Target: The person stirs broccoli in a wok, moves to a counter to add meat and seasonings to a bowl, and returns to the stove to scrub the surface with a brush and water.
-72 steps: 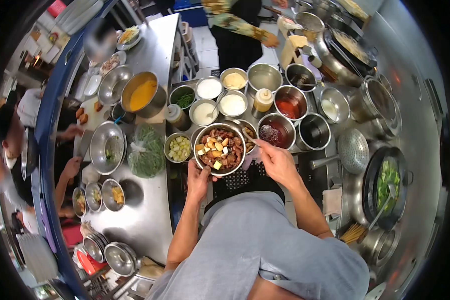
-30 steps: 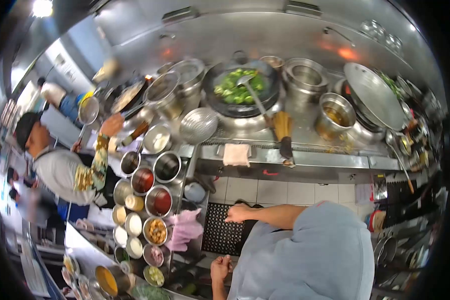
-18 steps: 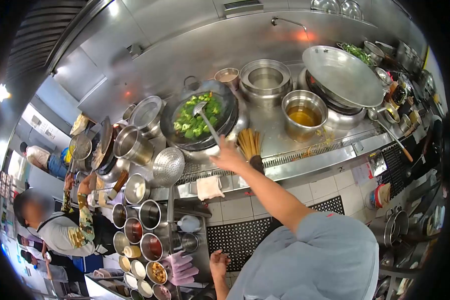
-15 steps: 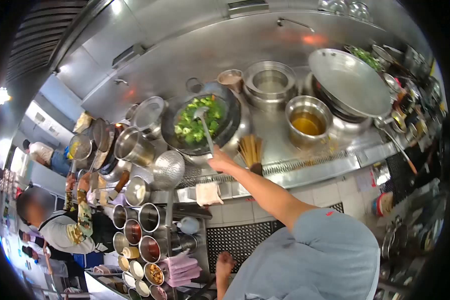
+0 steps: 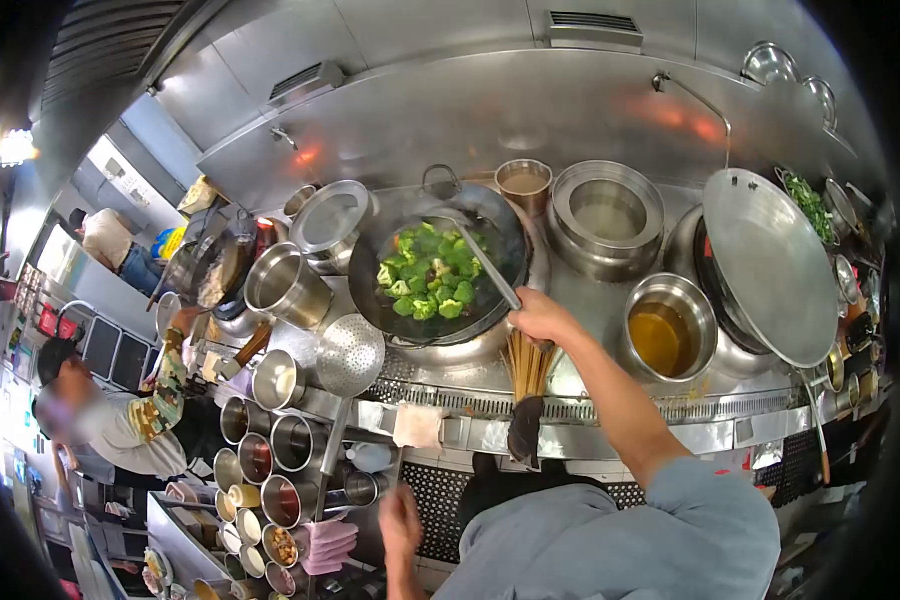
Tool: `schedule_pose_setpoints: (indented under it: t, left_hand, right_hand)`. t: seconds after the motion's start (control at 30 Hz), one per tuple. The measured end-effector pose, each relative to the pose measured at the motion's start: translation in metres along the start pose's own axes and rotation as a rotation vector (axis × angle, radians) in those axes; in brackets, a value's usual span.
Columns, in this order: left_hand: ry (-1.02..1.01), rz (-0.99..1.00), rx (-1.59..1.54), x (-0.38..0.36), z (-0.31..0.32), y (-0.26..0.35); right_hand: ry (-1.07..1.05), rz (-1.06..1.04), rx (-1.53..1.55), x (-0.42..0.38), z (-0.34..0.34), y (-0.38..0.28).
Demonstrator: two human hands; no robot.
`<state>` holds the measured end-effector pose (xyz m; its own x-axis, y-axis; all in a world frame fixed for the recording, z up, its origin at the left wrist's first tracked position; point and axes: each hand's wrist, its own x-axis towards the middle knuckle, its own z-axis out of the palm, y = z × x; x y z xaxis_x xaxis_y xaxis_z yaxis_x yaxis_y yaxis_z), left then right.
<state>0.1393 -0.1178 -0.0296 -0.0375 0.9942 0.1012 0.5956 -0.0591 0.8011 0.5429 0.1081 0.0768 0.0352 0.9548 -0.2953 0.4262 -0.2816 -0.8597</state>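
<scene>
My right hand (image 5: 538, 317) grips the handle of a metal ladle (image 5: 485, 265) whose bowl lies in the broccoli (image 5: 425, 275) inside a black wok (image 5: 500, 225) on the steel range. My left hand (image 5: 401, 523) hangs low near my grey shirt, blurred, fingers loose and holding nothing, above the black floor mat (image 5: 432, 500).
A perforated skimmer (image 5: 349, 355), a bamboo brush (image 5: 526, 368), a pot of oil (image 5: 669, 333), a big empty wok (image 5: 770, 262) and steel pots line the range. Several sauce and seasoning tins (image 5: 270, 465) sit at lower left. Another person (image 5: 110, 425) works at left.
I turned from the seasoning counter to the range. My right hand reached up, took the ladle handle and pushed it rightward through the broccoli. My left hand dropped from the bowl to my side.
</scene>
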Motion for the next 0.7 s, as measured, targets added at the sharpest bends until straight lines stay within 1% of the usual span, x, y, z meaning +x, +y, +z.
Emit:
schedule_pose_setpoints:
  t: [0.03, 0.07, 0.1, 0.13, 0.17, 0.2, 0.27, 0.3, 0.33, 0.37, 0.43, 0.47, 0.5, 0.53, 0.57, 0.6, 0.63, 0.7]
  left_hand:
    - [-0.028, 0.113, 0.116, 0.050, -0.003, 0.032]
    - [-0.056, 0.231, 0.230, 0.097, -0.002, 0.065]
    - [0.046, 0.373, 0.285, 0.140, 0.011, 0.075]
    - [0.062, 0.559, 0.284, 0.184, 0.022, 0.085]
    - [0.051, 0.678, 0.311, 0.218, 0.033, 0.097]
    - [0.008, 0.741, 0.301, 0.247, 0.048, 0.099]
    - [-0.228, 0.683, 0.579, 0.286, 0.069, 0.071]
    - [-0.237, 0.692, 0.562, 0.289, 0.068, 0.065]
    - [-0.236, 0.690, 0.544, 0.290, 0.066, 0.065]
    - [-0.212, 0.700, 0.537, 0.288, 0.059, 0.071]
    - [-0.193, 0.711, 0.535, 0.289, 0.053, 0.085]
    - [-0.208, 0.713, 0.549, 0.288, 0.050, 0.087]
    - [-0.220, 0.714, 0.566, 0.288, 0.049, 0.087]
    - [-0.240, 0.678, 0.554, 0.288, 0.048, 0.085]
    - [-0.255, 0.640, 0.542, 0.288, 0.047, 0.084]
    - [-0.263, 0.602, 0.528, 0.286, 0.049, 0.087]
    - [-0.268, 0.530, 0.507, 0.281, 0.050, 0.095]
    - [-0.026, 0.554, 0.302, 0.261, 0.064, 0.107]
  right_hand:
    - [0.013, -0.051, -0.048, -0.004, -0.001, -0.010]
    - [0.077, -0.101, -0.112, 0.010, 0.003, -0.010]
    - [0.143, -0.147, -0.166, 0.030, 0.014, -0.005]
    - [0.221, -0.189, -0.222, 0.041, 0.022, -0.005]
    - [0.151, -0.116, -0.163, 0.043, 0.026, -0.012]
    - [0.101, -0.042, -0.099, 0.045, 0.022, -0.018]
    - [0.052, 0.009, 0.078, 0.019, 0.009, -0.025]
    - [0.065, -0.019, 0.227, 0.010, 0.008, -0.010]
    - [0.167, -0.050, 0.393, -0.019, 0.004, -0.009]
    - [0.205, -0.004, 0.417, -0.047, -0.010, -0.010]
    - [0.454, 0.051, 0.196, -0.069, -0.037, 0.012]
    - [0.516, 0.192, 0.046, -0.086, -0.060, -0.005]
    - [0.576, 0.105, -0.125, -0.079, -0.085, 0.012]
    - [0.583, 0.223, -0.137, -0.076, -0.109, 0.010]
    - [0.594, 0.191, -0.210, -0.059, -0.136, 0.029]
    - [0.577, 0.290, -0.232, -0.037, -0.162, 0.047]
    - [0.481, 0.370, -0.189, -0.011, -0.186, 0.067]
    - [0.414, 0.250, 0.473, 0.016, -0.203, 0.104]
